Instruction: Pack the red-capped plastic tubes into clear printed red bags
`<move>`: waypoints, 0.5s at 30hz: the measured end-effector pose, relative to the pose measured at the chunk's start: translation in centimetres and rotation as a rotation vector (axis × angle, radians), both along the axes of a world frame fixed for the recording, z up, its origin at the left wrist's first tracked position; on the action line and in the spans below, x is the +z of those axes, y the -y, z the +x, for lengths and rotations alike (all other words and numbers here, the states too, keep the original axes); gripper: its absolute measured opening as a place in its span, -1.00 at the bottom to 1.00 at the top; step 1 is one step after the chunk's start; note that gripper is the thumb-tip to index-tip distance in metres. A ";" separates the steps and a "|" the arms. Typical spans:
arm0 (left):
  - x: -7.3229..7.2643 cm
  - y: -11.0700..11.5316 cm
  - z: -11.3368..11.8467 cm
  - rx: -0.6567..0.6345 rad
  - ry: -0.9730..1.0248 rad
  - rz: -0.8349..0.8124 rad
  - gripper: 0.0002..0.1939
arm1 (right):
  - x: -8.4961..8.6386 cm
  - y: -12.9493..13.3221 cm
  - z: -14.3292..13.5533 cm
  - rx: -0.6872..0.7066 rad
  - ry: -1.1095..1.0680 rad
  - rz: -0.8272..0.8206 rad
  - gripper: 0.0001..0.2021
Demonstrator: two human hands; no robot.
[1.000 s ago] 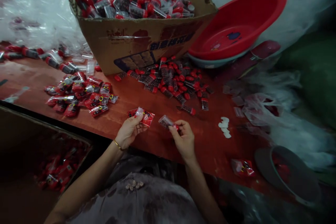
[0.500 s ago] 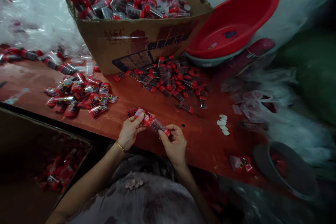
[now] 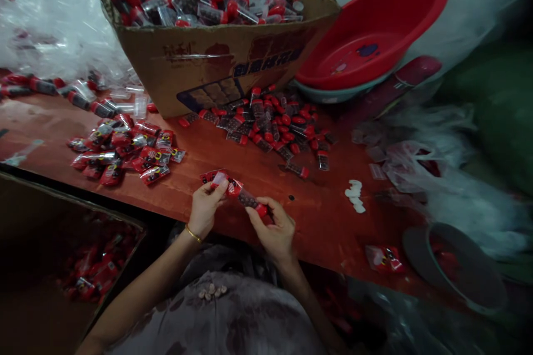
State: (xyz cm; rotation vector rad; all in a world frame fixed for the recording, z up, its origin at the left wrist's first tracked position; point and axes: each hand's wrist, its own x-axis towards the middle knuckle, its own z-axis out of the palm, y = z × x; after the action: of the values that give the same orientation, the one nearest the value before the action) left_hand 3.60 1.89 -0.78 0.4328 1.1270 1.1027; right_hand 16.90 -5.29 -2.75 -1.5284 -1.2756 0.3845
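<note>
My left hand (image 3: 207,205) pinches a printed red plastic wrapper (image 3: 233,187) between thumb and fingers. In my right hand (image 3: 275,228) is the red-capped end of a clear tube (image 3: 249,199) with dark contents. The tube's other end meets the wrapper; how far inside it reaches I cannot tell. Another red packet (image 3: 213,175) shows just beyond my left fingers. Left of my hands lies a heap of wrapped red packets (image 3: 125,150). Farther back is a pile of loose red-capped tubes (image 3: 275,122).
A cardboard box (image 3: 200,61) full of such tubes stands at the back. Red basin (image 3: 375,28), pink bottle (image 3: 400,83) and plastic bags (image 3: 449,177) are to the right. White pieces (image 3: 355,196) lie near a grey bowl (image 3: 458,266). An open carton (image 3: 137,233) holds packets at lower left.
My right hand and the tube have shifted slightly left, toward the wrapper, and less of the tube shows between my hands. The left hand keeps its pinch. The view has shifted a little.
</note>
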 end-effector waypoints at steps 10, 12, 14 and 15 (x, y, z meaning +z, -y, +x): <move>-1.7 0.5 0.1 0.086 -0.154 0.217 -0.68 | -0.2 -0.3 -0.1 0.073 -0.154 -0.112 -0.84; -1.6 0.5 0.2 0.085 -0.152 0.217 -0.68 | -0.3 -0.6 0.0 0.085 -0.226 -0.139 -0.84; -1.3 0.5 0.2 0.080 -0.108 0.159 -0.65 | -0.3 -0.8 0.1 0.079 -0.310 -0.166 -0.83; -1.2 0.4 0.2 0.069 -0.073 0.107 -0.62 | -0.4 -0.8 0.0 0.068 -0.334 -0.170 -0.83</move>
State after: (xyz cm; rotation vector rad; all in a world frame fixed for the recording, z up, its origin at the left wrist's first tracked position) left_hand 3.76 1.52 -1.95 0.5246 1.1580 1.2194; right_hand 16.94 -4.47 -3.11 -1.4879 -1.0527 0.7749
